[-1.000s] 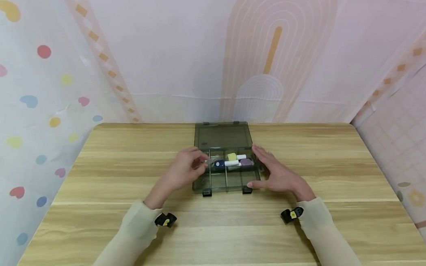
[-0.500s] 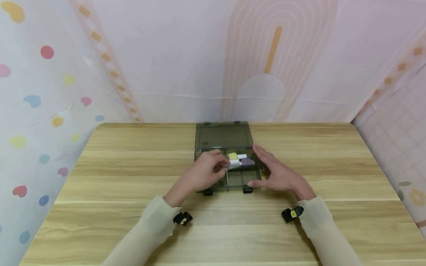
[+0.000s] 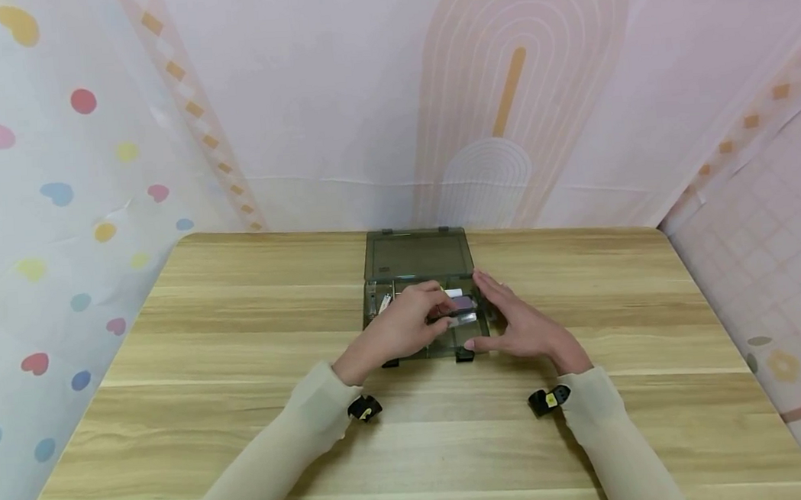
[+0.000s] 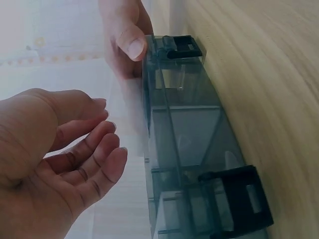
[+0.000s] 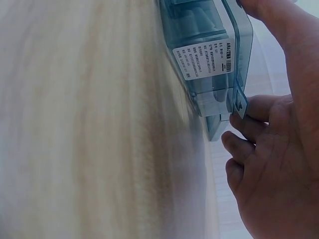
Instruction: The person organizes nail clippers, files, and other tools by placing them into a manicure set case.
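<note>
A smoky clear plastic compartment box (image 3: 420, 348) lies on the table with its lid (image 3: 417, 253) folded back. Inside are small bottles that look like nail polish: a purple one (image 3: 466, 302), a white cap (image 3: 454, 292) behind it, and a clear, silvery piece (image 3: 463, 319) in front. Another white piece (image 3: 385, 303) sits in the left compartment. Over the middle of the box hovers my left hand (image 3: 408, 322), fingertips right at the purple bottle; the left wrist view shows loosely curled fingers (image 4: 102, 164) holding nothing. My right hand (image 3: 525, 325) grips the box's right end, thumb on the front corner.
Two black latches (image 4: 246, 199) project from the box's front edge. A printed label (image 5: 205, 59) marks its end wall. The wooden table (image 3: 426, 447) runs back to a patterned wall covering (image 3: 316, 110). A black strap device sits on each wrist.
My left hand has moved right, from the left compartment across the box to the purple bottle, uncovering the white piece at the left. The right hand keeps its place on the box.
</note>
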`<state>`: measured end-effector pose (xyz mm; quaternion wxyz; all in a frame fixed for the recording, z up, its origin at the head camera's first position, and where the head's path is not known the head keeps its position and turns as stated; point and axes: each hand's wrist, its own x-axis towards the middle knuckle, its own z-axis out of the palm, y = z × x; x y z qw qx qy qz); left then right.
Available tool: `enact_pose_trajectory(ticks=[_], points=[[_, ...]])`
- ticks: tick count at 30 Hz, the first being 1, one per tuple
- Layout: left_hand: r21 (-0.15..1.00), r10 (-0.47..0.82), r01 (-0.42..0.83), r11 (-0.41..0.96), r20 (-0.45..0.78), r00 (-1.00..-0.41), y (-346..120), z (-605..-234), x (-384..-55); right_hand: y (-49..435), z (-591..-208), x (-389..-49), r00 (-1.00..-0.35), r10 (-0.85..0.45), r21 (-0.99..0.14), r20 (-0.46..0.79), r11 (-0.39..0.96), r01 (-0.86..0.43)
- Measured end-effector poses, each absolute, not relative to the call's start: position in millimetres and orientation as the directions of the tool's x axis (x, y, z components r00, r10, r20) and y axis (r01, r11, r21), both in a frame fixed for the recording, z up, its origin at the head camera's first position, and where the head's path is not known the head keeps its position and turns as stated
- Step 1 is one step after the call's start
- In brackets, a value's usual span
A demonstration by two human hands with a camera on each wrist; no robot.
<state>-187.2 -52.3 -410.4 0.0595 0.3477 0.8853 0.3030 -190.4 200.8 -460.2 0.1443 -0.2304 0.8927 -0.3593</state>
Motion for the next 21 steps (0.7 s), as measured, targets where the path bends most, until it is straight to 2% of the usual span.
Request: enact_pose_trajectory(ticks=[8,14,21], points=[[0.589,0.607,0.567,0.576,0.156,-0.779,-65.8,-413.6,-185.8,200.6,-460.0,-192.5,-0.855,-0.512,-0.708,-0.081,0.634,-0.312],[0.596,0.520,0.538,0.596,0.223,-0.824,-84.3,-418.2,-186.3,202.5,-458.4,-192.7,-0.857,-0.510,-0.710,-0.078,0.631,-0.312],[0.611,0.417,0.473,0.634,0.245,-0.875,-114.9,-425.1,-186.5,202.7,-454.2,-189.2,-0.870,-0.490,-0.675,-0.049,0.658,-0.332]])
